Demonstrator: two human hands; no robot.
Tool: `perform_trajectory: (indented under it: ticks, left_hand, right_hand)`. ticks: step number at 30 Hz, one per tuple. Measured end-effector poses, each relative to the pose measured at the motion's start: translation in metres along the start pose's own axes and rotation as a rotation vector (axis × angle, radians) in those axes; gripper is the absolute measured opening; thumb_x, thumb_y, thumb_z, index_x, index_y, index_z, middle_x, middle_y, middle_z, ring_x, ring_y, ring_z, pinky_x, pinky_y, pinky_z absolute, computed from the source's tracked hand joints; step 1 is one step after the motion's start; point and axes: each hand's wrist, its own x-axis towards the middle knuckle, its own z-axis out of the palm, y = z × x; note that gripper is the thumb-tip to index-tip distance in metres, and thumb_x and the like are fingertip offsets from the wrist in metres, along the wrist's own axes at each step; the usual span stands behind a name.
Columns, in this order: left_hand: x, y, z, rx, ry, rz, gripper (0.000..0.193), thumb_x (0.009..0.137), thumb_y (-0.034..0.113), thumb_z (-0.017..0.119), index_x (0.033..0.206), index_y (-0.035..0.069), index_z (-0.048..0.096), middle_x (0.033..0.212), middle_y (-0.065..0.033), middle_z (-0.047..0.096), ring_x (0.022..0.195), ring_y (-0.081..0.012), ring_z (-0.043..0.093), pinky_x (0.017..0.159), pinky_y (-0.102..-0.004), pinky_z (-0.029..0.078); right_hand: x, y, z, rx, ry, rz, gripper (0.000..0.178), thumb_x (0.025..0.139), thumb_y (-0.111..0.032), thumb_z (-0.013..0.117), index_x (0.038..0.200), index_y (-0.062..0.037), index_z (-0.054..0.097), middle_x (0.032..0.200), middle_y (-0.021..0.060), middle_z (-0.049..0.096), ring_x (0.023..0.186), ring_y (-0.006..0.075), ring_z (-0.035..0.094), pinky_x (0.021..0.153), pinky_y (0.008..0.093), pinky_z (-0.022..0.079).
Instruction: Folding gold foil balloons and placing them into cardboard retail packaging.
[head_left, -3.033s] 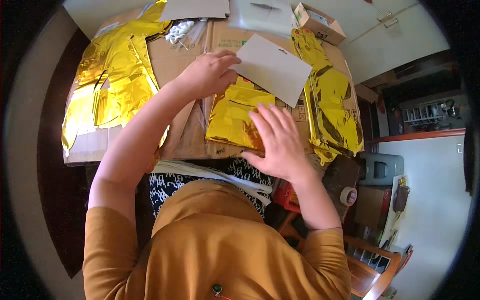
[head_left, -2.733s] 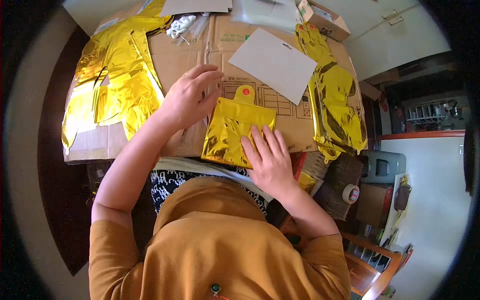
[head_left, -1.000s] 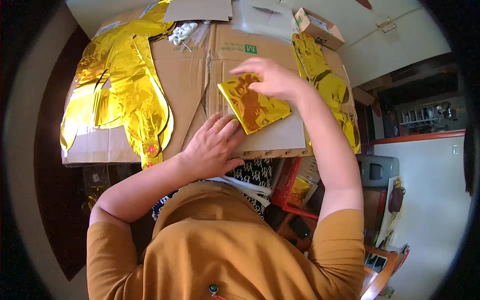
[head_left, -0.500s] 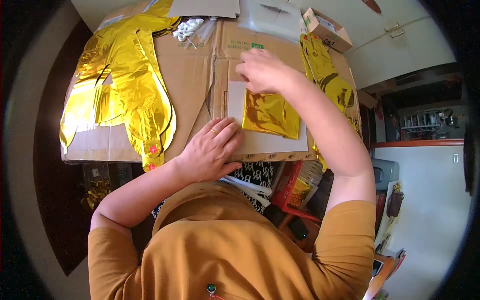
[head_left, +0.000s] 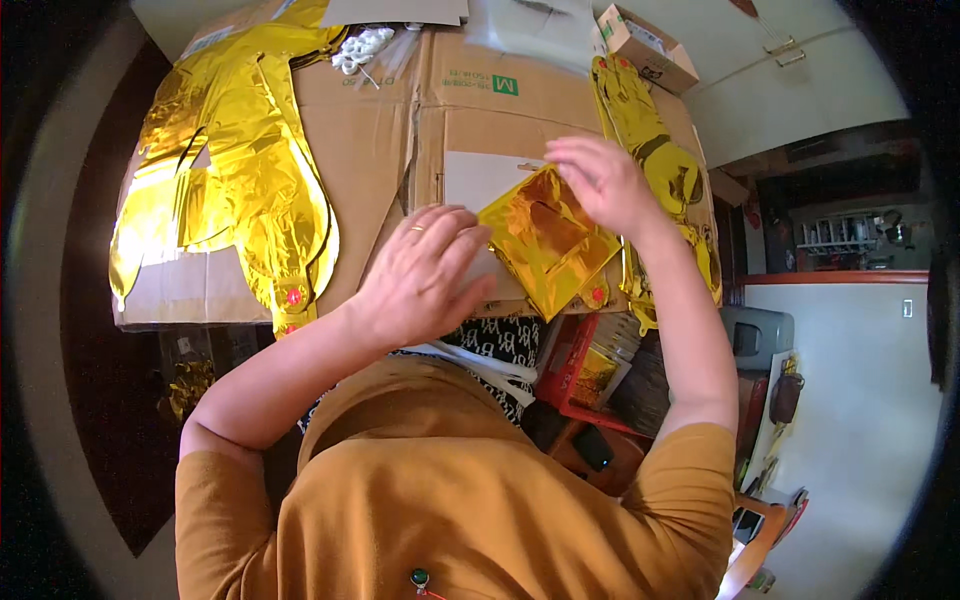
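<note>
One left hand (head_left: 425, 270), one right hand (head_left: 608, 188) and one folded gold foil packet (head_left: 552, 245) are shown.
Two larger gold foil piles (head_left: 235, 165), one small box (head_left: 668, 72), one red crate (head_left: 563, 368) and one ring (head_left: 417, 228) are counted.

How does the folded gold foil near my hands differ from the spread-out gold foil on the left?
The folded foil is a compact, straight-edged packet; the spread-out foil is far larger, with curved edges. The folded foil partly covers the white card; the spread-out foil lies on the cardboard. Both are shiny gold.
</note>
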Motion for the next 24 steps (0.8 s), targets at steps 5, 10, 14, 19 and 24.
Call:
perform_trajectory:
  ticks: [5, 10, 14, 19, 24]
  left_hand:
    - [0.013, 0.009, 0.021, 0.132, -0.115, -0.017, 0.068, 0.091, 0.042, 0.066, 0.140, -0.001, 0.049, 0.143, -0.0212, 0.050, 0.137, -0.0371, 0.045, 0.117, -0.0522, 0.030]
    - [0.019, -0.026, 0.022, 0.282, -0.158, -0.055, 0.068, 0.093, 0.047, 0.061, 0.140, -0.001, 0.049, 0.147, -0.0194, 0.048, 0.139, -0.0360, 0.042, 0.119, -0.0525, 0.025]
    - [0.028, -0.045, 0.015, 0.066, -0.143, -0.085, 0.072, 0.088, 0.039, 0.069, 0.145, 0.002, 0.043, 0.148, -0.0210, 0.046, 0.138, -0.0375, 0.043, 0.117, -0.0498, 0.030]
    - [0.032, -0.055, 0.015, 0.036, -0.136, -0.072, 0.080, 0.090, 0.038, 0.068, 0.153, 0.005, 0.032, 0.152, -0.0212, 0.041, 0.139, -0.0375, 0.042, 0.116, -0.0488, 0.031]
    - [0.032, -0.054, 0.013, 0.018, -0.117, -0.082, 0.077, 0.095, 0.040, 0.063, 0.154, 0.004, 0.030, 0.154, -0.0214, 0.038, 0.141, -0.0373, 0.038, 0.117, -0.0490, 0.030]
  right_hand:
    - [-0.027, -0.001, 0.028, -0.044, -0.079, -0.056, 0.039, 0.095, -0.019, 0.061, 0.133, -0.0068, 0.061, 0.144, 0.0115, 0.056, 0.135, 0.0306, 0.050, 0.115, 0.0448, 0.037]
    - [-0.032, 0.003, 0.039, -0.118, 0.007, -0.044, 0.039, 0.096, -0.018, 0.059, 0.133, -0.0041, 0.060, 0.144, 0.0132, 0.055, 0.135, 0.0308, 0.050, 0.114, 0.0459, 0.036]
    - [-0.040, -0.008, 0.043, -0.164, 0.054, 0.033, 0.040, 0.097, -0.019, 0.057, 0.133, -0.0029, 0.058, 0.144, 0.0155, 0.054, 0.133, 0.0334, 0.049, 0.115, 0.0478, 0.034]
    - [-0.051, -0.018, 0.063, -0.223, 0.165, 0.152, 0.043, 0.098, -0.022, 0.057, 0.135, 0.0006, 0.055, 0.144, 0.0182, 0.052, 0.135, 0.0388, 0.045, 0.117, 0.0520, 0.029]
    - [-0.053, -0.031, 0.072, -0.229, 0.222, 0.269, 0.046, 0.098, -0.023, 0.056, 0.134, 0.0036, 0.053, 0.143, 0.0212, 0.049, 0.136, 0.0396, 0.042, 0.115, 0.0548, 0.028]
